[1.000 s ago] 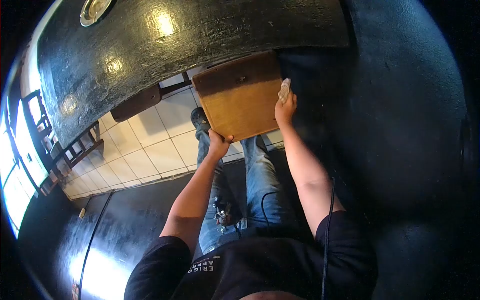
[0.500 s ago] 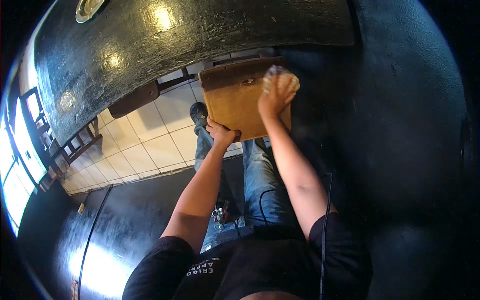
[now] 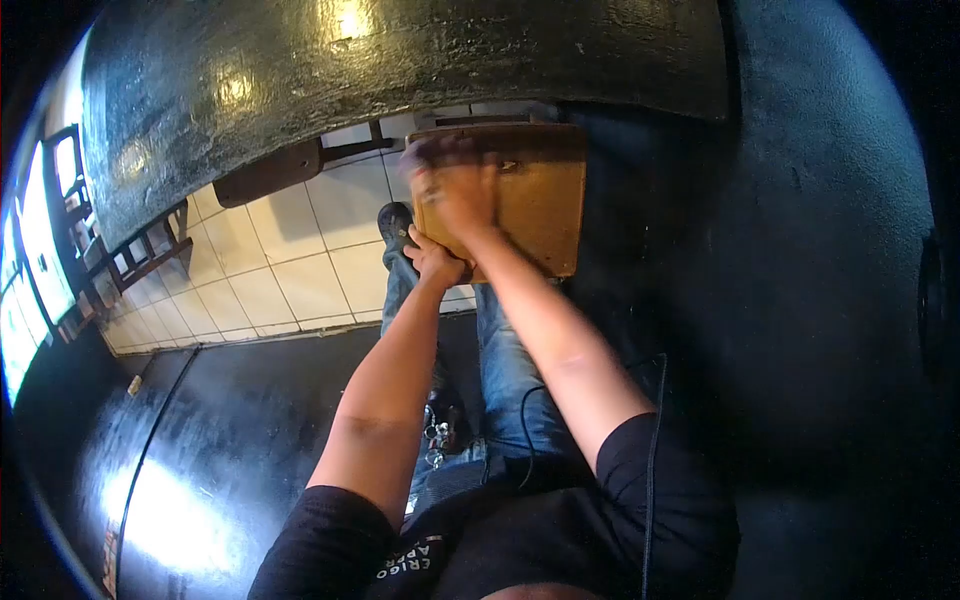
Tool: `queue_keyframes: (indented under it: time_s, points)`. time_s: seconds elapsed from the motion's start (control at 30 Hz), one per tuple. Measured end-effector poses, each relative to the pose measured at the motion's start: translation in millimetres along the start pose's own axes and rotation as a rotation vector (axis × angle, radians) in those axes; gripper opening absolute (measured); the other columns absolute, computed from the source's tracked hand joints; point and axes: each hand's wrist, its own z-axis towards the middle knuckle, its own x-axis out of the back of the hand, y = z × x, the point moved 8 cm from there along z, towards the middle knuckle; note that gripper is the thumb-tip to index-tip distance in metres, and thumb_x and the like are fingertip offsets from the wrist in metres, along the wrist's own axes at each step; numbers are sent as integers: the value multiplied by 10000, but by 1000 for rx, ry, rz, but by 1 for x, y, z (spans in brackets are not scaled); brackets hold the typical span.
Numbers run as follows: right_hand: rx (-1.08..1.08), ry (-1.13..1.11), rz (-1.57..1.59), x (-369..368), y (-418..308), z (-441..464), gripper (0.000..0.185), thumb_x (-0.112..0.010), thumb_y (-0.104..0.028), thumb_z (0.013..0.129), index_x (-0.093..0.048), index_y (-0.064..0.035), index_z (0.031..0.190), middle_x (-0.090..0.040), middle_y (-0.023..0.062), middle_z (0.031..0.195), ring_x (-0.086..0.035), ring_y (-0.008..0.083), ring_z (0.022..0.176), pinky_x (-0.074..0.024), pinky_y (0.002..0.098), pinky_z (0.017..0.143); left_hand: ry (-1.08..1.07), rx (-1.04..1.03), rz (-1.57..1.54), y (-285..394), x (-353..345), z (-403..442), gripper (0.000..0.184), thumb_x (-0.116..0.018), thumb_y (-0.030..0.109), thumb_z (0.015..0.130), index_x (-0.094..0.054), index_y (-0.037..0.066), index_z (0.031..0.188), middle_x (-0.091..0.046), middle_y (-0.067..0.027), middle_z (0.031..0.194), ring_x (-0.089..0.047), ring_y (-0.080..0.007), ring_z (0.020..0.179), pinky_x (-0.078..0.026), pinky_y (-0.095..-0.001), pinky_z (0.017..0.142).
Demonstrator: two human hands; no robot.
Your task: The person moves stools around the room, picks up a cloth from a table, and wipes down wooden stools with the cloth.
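Observation:
A wooden stool point(image 3: 545, 215) with a flat, square, yellowish-brown seat stands in front of my legs, close to the dark table. My left hand point(image 3: 435, 262) is closed around the seat's near left corner. On the seat's left side, my right hand point(image 3: 465, 200) presses down a crumpled cloth point(image 3: 428, 170). Motion smears the fingers and the cloth, so its edges are hard to make out. A small dark mark point(image 3: 510, 167) shows on the seat right of my right hand.
A long dark, glossy table point(image 3: 400, 65) runs across the top. Another brown wooden seat point(image 3: 268, 174) is tucked under its edge. White tiles point(image 3: 300, 285) cover the floor to the left, bordered by a black surface point(image 3: 230, 440). A black cable point(image 3: 160, 430) lies on it.
My right hand has swept the cloth from the seat's right side to its left side. My left hand still grips the corner. The view has shifted slightly.

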Motion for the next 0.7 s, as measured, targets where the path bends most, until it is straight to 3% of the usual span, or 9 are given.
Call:
queue_keyframes:
  time_s: [0.03, 0.07, 0.13, 0.23, 0.37, 0.43, 0.47, 0.53, 0.7]
  points:
    - [-125, -45, -158, 6, 34, 1, 389, -548, -235, 777, -590, -84, 1132, -437, 176, 1310, -356, 333, 1250, -123, 569, 1060, -2, -60, 162, 4, 3, -5, 1265, -842, 333, 554, 74, 149, 1408, -127, -228, 1402, -304, -368, 1259, -358, -377, 1018]
    - [-336, -434, -181, 2, 75, 0, 367, -566, -212, 762, -607, -62, 1094, -456, 189, 1280, -380, 357, 1215, -136, 568, 1053, -3, -54, 157, 10, 9, -10, 1265, -842, 333, 554, 74, 149, 1408, -127, -228, 1402, -304, -368, 1259, -358, -377, 1018]
    - [-383, 187, -340, 44, 130, -10, 367, -573, -180, 755, -597, -60, 1101, -478, 197, 1251, -393, 364, 1197, -149, 577, 1039, -62, 15, 88, 14, 14, -17, 1339, -882, 201, 485, 89, 165, 1406, -134, -244, 1384, -296, -359, 1270, -356, -369, 1023]
    - [-337, 474, -403, 81, 148, -13, 291, -537, -127, 764, -627, -59, 1033, -530, 167, 1202, -431, 327, 1178, -130, 618, 1020, -59, 22, 120, 17, 16, -20, 1319, -872, 223, 512, 100, 163, 1402, -113, -249, 1393, -289, -358, 1277, -339, -362, 1037]
    - [-191, 304, -74, 33, 99, 10, 536, -529, -126, 761, -423, -92, 1285, -431, 164, 1312, -370, 344, 1229, -160, 541, 1058, -32, 1, 160, 15, 14, -20, 1309, -868, 210, 520, 100, 159, 1401, -98, -240, 1406, -282, -357, 1281, -323, -362, 1050]
    - [-89, 255, -153, 16, 52, 25, 595, -581, -188, 752, -404, -159, 1319, -420, 163, 1326, -306, 323, 1292, -169, 554, 1057, -2, -89, 140, 12, 13, -17, 1296, -868, 205, 519, 81, 161, 1401, -95, -228, 1416, -266, -364, 1286, -321, -400, 1045]
    - [-23, 335, -167, 16, 32, 31, 561, -604, -251, 742, -444, -182, 1275, -471, 167, 1240, -367, 336, 1229, -180, 565, 1048, 4, -84, 140, 4, 13, -16, 1296, -868, 205, 519, 81, 161, 1401, -95, -228, 1416, -266, -364, 1286, -321, -400, 1045]
    - [57, 336, -107, 5, 7, 47, 473, -607, -268, 728, -505, -194, 1184, -505, 139, 1135, -418, 322, 1148, -231, 550, 1020, 60, -351, 55, 13, 16, -19, 1284, -872, 198, 501, 46, 143, 1398, -121, -218, 1414, -253, -375, 1281, -305, -469, 1027]
    - [183, 214, 76, -23, -27, 78, 327, -646, -330, 685, -596, -205, 983, -549, 64, 928, -504, 288, 970, -346, 493, 896, 151, -437, -2, 5, 11, -13, 1255, -874, 182, 469, -23, 108, 1387, -197, -207, 1386, -262, -384, 1254, -267, -524, 999]
